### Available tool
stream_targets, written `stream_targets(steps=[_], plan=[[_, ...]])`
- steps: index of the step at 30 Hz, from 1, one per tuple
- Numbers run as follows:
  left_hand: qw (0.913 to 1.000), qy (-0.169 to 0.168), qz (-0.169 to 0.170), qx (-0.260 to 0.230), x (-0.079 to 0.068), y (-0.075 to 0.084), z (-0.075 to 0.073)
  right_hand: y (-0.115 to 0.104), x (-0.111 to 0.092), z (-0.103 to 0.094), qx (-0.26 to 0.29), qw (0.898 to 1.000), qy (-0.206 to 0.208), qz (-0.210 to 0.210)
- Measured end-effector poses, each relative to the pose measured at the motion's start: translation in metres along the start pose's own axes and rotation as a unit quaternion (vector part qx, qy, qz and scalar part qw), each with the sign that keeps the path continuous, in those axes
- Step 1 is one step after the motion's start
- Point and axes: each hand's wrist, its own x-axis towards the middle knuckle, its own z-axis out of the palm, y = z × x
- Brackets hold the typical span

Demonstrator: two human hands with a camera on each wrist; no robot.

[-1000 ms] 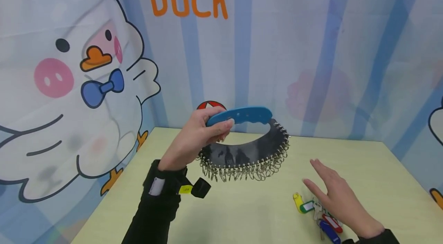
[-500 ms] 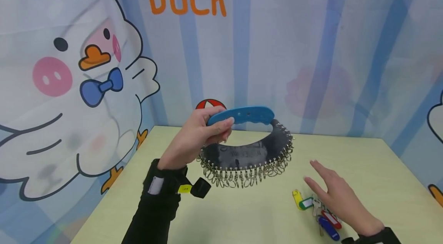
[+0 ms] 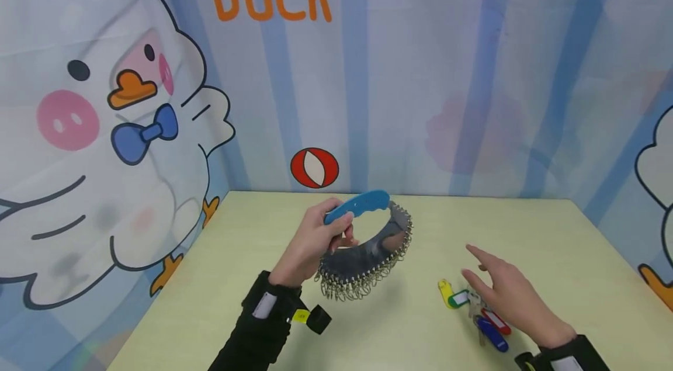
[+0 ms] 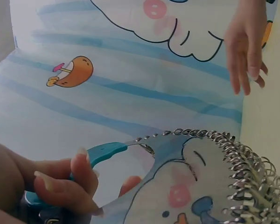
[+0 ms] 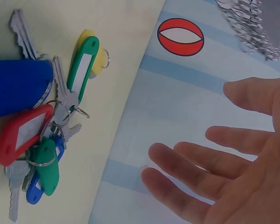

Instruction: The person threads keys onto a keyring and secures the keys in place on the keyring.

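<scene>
My left hand (image 3: pixel 310 236) grips one end of a blue handle (image 3: pixel 368 203). Fixed to the handle is a curved, mirror-like metal plate (image 3: pixel 357 261), its outer edge fringed with many small metal rings (image 4: pixel 245 163); the exact kind of tool is unclear. It is held above the table, and the duck print reflects in it in the left wrist view. My right hand (image 3: pixel 517 298) hovers with fingers extended and holds nothing. Beside and beneath it lie several keys (image 5: pixel 60 84) with blue (image 5: pixel 18 88), red (image 5: pixel 25 133), green (image 5: pixel 82 65) and yellow (image 5: pixel 99 58) tags.
A pale yellow table (image 3: pixel 410 330) spans the space below the hands. Behind it hangs a blue-striped curtain (image 3: pixel 399 96) printed with a duck, the word DUCK and a red ball (image 3: pixel 314 167). A black camera block (image 3: pixel 318 319) sticks out from the left wrist.
My left hand has lowered the ring-fringed plate and tilted it, so its left end hangs lower. The camera view has shifted slightly right. My right hand stays nearly still over the keys.
</scene>
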Motion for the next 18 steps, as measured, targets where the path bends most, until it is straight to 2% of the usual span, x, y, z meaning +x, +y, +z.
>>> stream_targets(steps=[5,9,13,18], plan=[[0.9979,0.028,-0.025,-0.052,-0.001,-0.032,0.0,0.003,0.001,0.003,-0.011,1.0,-0.013,0.004],[0.9901,0.058,-0.049,-0.118,-0.003,-0.058,-0.009,0.005,0.003,0.009,-0.034,0.999,-0.019,-0.006],[0.9765,0.113,-0.073,-0.168,-0.013,-0.082,-0.027,0.003,0.014,0.02,-0.045,0.998,-0.03,-0.024],[0.9651,0.173,-0.093,-0.172,-0.027,-0.105,-0.049,-0.007,0.027,0.027,-0.047,0.996,-0.054,-0.049]])
